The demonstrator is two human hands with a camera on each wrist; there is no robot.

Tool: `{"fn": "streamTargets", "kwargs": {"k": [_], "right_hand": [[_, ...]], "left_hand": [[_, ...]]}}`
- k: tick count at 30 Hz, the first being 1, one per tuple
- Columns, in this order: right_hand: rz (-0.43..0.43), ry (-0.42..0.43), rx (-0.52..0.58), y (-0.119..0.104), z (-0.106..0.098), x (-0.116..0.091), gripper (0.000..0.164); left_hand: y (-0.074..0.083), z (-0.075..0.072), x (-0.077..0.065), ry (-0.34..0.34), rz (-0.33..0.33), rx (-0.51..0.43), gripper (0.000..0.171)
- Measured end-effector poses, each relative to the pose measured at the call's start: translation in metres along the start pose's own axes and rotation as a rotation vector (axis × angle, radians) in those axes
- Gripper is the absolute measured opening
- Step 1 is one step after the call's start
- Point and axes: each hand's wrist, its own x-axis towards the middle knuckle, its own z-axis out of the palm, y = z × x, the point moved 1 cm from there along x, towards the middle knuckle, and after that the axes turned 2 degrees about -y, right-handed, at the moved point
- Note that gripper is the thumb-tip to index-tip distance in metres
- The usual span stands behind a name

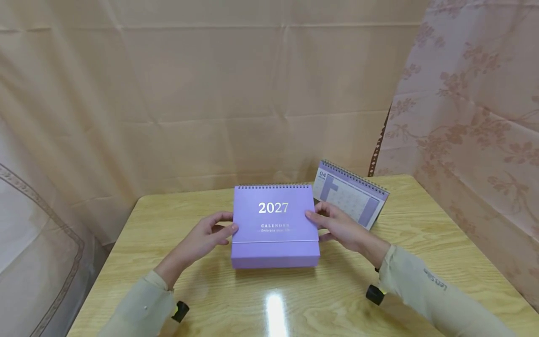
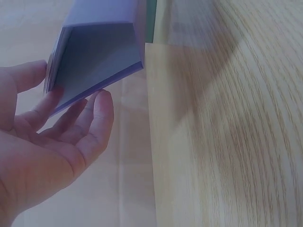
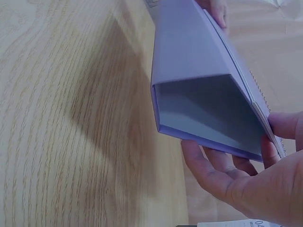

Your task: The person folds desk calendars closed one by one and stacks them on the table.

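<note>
The left hand (image 1: 202,236) pinches the left edge of the purple calendar (image 1: 274,234), thumb on its front; the right hand (image 1: 340,225) pinches the right edge likewise. In both wrist views other fingers lie along the stand's back panel, and its hollow side shows. The calendar faces the head camera just below the middle of the frame, reading "2027". Behind the right hand, right of centre, a second calendar (image 1: 345,199) stands tilted on the table (image 1: 425,234), showing "04". Curtains (image 1: 219,93) fill the upper frame.
</note>
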Motion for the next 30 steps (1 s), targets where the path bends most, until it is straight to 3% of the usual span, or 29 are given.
{"fn": "streamTargets", "kwargs": {"k": [10,17,24,30], "right_hand": [[0.016,0.003,0.005,0.0021,-0.0011,0.0015,0.031],[0.022,-0.003,0.000,0.0007,-0.0013,0.0015,0.032],[0.035,-0.009,-0.002,-0.0001,-0.0022,0.0011,0.034],[0.049,-0.008,-0.009,0.0012,-0.0032,0.0018,0.034]], "left_hand": [[-0.0043,0.0019,0.0025,-0.020,0.060,-0.006,0.063],[-0.0052,0.0029,0.0024,-0.047,0.045,-0.003,0.075],[-0.0059,0.0045,0.0009,-0.137,0.046,0.012,0.104],[-0.0078,0.0065,-0.0002,-0.192,0.063,-0.012,0.114]]}}
